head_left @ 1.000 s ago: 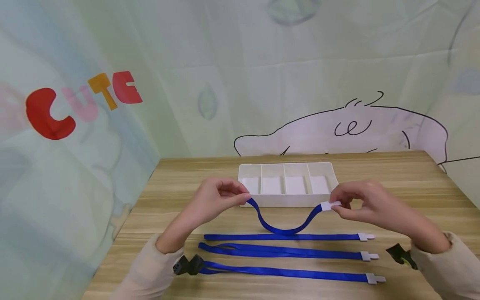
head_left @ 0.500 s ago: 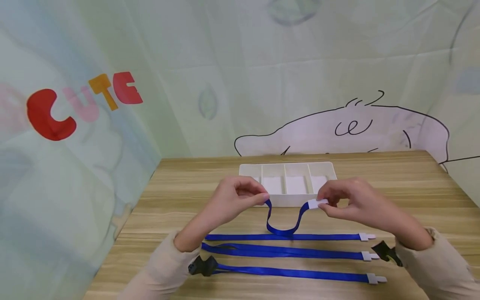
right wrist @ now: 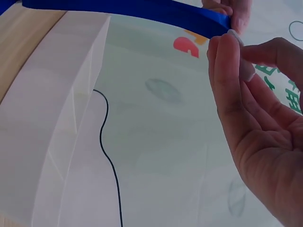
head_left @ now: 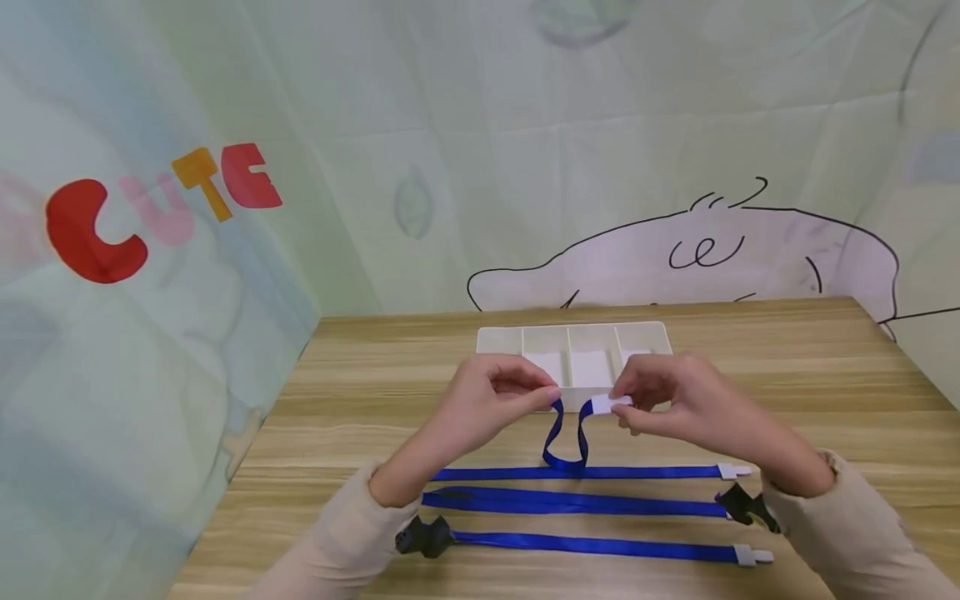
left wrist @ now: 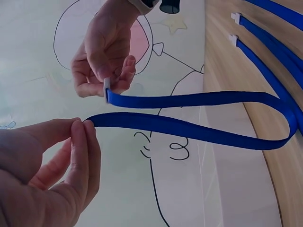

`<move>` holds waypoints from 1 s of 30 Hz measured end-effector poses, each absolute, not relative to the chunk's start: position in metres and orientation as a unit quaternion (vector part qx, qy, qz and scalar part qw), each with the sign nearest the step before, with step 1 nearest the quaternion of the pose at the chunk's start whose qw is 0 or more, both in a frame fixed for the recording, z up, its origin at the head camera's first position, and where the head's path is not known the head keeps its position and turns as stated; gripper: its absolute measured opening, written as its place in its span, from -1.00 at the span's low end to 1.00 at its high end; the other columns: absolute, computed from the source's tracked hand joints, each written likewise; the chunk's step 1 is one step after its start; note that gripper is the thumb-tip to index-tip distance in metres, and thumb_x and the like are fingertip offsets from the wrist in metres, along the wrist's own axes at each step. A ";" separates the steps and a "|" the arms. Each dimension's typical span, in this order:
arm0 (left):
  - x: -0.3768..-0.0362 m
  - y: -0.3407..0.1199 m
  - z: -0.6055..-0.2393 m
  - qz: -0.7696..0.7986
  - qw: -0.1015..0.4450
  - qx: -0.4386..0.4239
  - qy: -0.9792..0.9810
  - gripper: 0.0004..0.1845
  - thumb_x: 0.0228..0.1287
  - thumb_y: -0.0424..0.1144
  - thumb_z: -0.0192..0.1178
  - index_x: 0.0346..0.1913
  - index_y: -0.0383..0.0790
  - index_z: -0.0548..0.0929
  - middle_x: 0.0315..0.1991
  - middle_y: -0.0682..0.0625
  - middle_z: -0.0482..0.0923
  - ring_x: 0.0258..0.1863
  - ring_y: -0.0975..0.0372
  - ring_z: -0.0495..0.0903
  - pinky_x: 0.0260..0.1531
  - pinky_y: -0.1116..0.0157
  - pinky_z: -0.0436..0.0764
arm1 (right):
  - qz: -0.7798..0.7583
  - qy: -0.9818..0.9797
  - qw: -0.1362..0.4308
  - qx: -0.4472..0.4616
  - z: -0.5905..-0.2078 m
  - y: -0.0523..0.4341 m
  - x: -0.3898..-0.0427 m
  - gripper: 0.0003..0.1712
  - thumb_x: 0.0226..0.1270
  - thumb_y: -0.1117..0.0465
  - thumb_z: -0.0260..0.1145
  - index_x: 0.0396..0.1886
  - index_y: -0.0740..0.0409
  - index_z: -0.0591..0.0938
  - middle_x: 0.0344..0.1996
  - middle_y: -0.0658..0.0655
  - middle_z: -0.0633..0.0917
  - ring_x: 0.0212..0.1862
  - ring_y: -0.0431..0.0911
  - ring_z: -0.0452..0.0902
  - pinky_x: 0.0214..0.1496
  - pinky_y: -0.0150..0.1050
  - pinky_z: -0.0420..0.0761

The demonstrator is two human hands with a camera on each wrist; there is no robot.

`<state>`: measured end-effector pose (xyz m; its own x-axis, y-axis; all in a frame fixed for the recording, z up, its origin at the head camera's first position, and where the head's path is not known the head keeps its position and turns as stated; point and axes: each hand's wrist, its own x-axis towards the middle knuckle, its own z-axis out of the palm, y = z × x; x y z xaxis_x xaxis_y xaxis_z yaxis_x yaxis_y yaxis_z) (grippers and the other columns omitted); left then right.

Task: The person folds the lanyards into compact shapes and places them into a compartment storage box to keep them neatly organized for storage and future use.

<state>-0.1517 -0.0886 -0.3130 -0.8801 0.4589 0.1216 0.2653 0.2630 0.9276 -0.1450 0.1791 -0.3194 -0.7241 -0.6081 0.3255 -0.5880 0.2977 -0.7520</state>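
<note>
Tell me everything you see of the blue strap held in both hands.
The blue strap is flat woven-looking ribbon, folded into a hanging U. The left hand pinches its plain end; the right hand pinches its white plastic end piece. The ends sit close together above the table, in front of the white tray.

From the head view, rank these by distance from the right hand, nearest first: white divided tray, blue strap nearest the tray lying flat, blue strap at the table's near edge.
Measured from the right hand:
1. White divided tray, just behind the hand.
2. Flat blue strap nearest the tray, just below the hand.
3. Blue strap at the near edge, closest to the person.
</note>
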 end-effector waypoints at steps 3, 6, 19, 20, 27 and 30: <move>-0.151 -0.085 -0.314 0.566 0.085 0.233 0.786 -0.85 0.28 -0.26 0.38 -0.19 -0.28 0.76 -0.30 -0.03 0.73 -0.33 0.21 0.74 -0.19 0.17 0.73 | -0.481 0.796 0.011 -0.367 -0.319 0.176 -0.145 -0.88 0.29 0.39 0.41 -0.25 0.15 0.65 -0.39 -0.06 0.75 -0.41 -0.15 0.70 -0.33 -0.23 0.74; -0.151 -0.081 -0.315 0.574 0.085 0.238 0.779 -0.85 0.28 -0.27 0.38 -0.19 -0.30 0.76 -0.30 -0.05 0.73 -0.33 0.21 0.74 -0.19 0.16 0.73 | -0.502 0.787 0.012 -0.357 -0.319 0.174 -0.145 -0.87 0.27 0.43 0.41 -0.25 0.17 0.65 -0.37 -0.04 0.77 -0.38 -0.12 0.73 -0.31 -0.21 0.74; -0.151 -0.070 -0.317 0.584 0.063 0.256 0.768 -0.86 0.27 -0.33 0.38 -0.18 -0.34 0.77 -0.28 -0.07 0.74 -0.32 0.23 0.73 -0.23 0.28 0.72 | -0.563 0.754 0.017 -0.337 -0.320 0.166 -0.146 -0.86 0.30 0.50 0.34 -0.19 0.27 0.63 -0.31 0.13 0.78 -0.27 0.00 0.76 -0.23 -0.13 0.74; -0.151 -0.070 -0.317 0.583 0.059 0.258 0.768 -0.86 0.27 -0.33 0.38 -0.17 -0.34 0.77 -0.27 -0.07 0.74 -0.32 0.24 0.73 -0.23 0.29 0.72 | -0.571 0.749 0.020 -0.335 -0.321 0.166 -0.146 -0.86 0.31 0.51 0.33 -0.19 0.29 0.62 -0.30 0.15 0.78 -0.26 0.01 0.76 -0.22 -0.12 0.74; -0.152 -0.071 -0.319 0.573 0.040 0.266 0.775 -0.81 0.30 -0.27 0.36 -0.09 -0.28 0.78 -0.18 -0.04 0.75 -0.24 0.28 0.72 -0.19 0.33 0.71 | -0.614 0.728 0.029 -0.304 -0.323 0.163 -0.145 -0.88 0.33 0.50 0.31 -0.15 0.37 0.61 -0.26 0.23 0.77 -0.20 0.10 0.75 -0.16 -0.09 0.72; -0.151 -0.071 -0.319 0.573 0.037 0.264 0.775 -0.81 0.35 -0.29 0.32 -0.06 -0.29 0.78 -0.15 -0.05 0.75 -0.20 0.28 0.72 -0.18 0.32 0.70 | -0.616 0.734 0.022 -0.286 -0.323 0.161 -0.144 -0.87 0.34 0.44 0.35 -0.15 0.34 0.62 -0.26 0.21 0.77 -0.20 0.08 0.75 -0.14 -0.11 0.72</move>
<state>-0.1513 -0.0711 -0.3187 -0.8583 0.4509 0.2448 0.3665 0.2050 0.9075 -0.1439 0.1607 -0.3233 -0.8359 -0.4462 0.3196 -0.3921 0.0782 -0.9166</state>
